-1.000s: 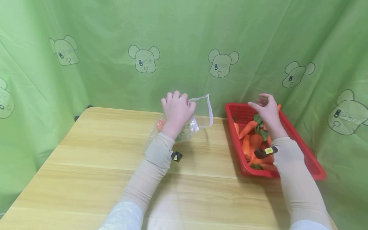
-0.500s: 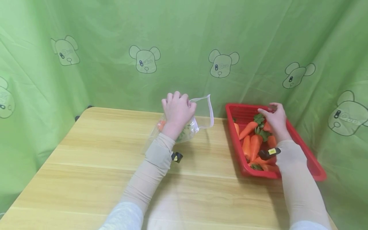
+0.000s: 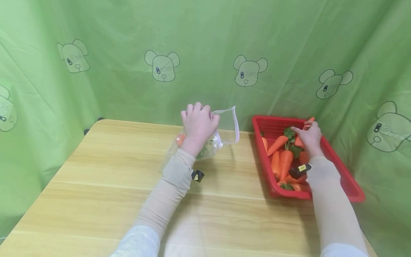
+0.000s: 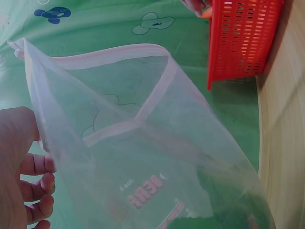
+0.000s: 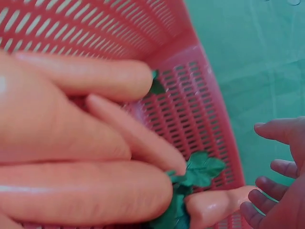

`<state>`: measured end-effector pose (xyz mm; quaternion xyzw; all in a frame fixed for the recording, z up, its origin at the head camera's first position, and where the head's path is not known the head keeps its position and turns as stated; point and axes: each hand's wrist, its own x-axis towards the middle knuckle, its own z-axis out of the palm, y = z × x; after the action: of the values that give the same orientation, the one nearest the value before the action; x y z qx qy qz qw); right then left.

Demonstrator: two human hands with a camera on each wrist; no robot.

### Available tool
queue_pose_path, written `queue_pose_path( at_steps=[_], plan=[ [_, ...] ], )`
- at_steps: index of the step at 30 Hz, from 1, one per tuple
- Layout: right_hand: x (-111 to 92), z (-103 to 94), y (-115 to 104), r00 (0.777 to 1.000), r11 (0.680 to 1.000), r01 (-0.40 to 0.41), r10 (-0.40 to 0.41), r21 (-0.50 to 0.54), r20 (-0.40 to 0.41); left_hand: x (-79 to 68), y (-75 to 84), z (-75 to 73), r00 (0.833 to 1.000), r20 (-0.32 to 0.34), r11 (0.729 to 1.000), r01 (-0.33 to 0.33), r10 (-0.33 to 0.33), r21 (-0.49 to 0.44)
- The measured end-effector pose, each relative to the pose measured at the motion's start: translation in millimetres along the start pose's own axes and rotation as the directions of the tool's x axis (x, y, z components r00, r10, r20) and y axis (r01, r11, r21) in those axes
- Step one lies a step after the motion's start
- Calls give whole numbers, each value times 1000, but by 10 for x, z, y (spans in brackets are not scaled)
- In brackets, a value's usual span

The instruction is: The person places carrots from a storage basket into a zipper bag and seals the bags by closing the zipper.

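Observation:
My left hand (image 3: 199, 123) grips the rim of a clear zip bag (image 4: 157, 157), whose white-edged mouth gapes towards the right. Inside the bag, an orange carrot end (image 3: 180, 139) and green leaves show through the plastic. My right hand (image 3: 309, 137) is over the back right of a red basket (image 3: 348, 182) holding several carrots (image 3: 285, 162) with leafy tops. Close beside its fingers lies a carrot (image 5: 217, 205) whose tip sticks up at the basket's rim. In the right wrist view the thumb stands apart from the loosely bent fingers, and nothing is gripped between them.
Both the bag and the basket are on a light wooden table (image 3: 112, 178), the basket at its right edge. A green curtain (image 3: 205, 43) with bear-head prints hangs behind and along both sides. Perforated walls surround the carrots in the basket.
My right hand has come down and a little right, from above the basket to the carrot at its back right rim. My left hand keeps its grip on the bag in the same spot.

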<state>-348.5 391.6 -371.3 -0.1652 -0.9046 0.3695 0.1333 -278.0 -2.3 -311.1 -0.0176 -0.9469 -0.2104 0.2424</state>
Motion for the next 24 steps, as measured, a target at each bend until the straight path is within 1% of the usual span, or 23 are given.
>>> queue_pose_path(
  at_steps=[4, 8, 12, 16, 19, 24],
  plan=[
    [21, 12, 70, 1000, 999, 1, 0, -54, 24, -3, 6, 9, 1000, 4, 1000, 0, 0, 2],
    [40, 11, 145, 998, 992, -40, 45, -118, 35, -14, 17, 14, 1000, 17, 1000, -5, 5, -2],
    [46, 17, 203, 996, 977, -83, 90, -195, 28, -21, 19, 20, 999, 32, 1000, -5, 5, 2],
    [69, 35, 264, 991, 963, -109, 124, -247, 48, -22, 15, 23, 1000, 30, 1000, -4, 3, 8],
    [96, 53, 327, 988, 955, -107, 133, -276, 76, -21, 16, 24, 1000, 29, 1000, -6, 6, 8],
    [86, 74, 368, 990, 952, -74, 106, -297, 91, -17, 22, 22, 999, 31, 1000, -7, 7, 6]
  ],
)
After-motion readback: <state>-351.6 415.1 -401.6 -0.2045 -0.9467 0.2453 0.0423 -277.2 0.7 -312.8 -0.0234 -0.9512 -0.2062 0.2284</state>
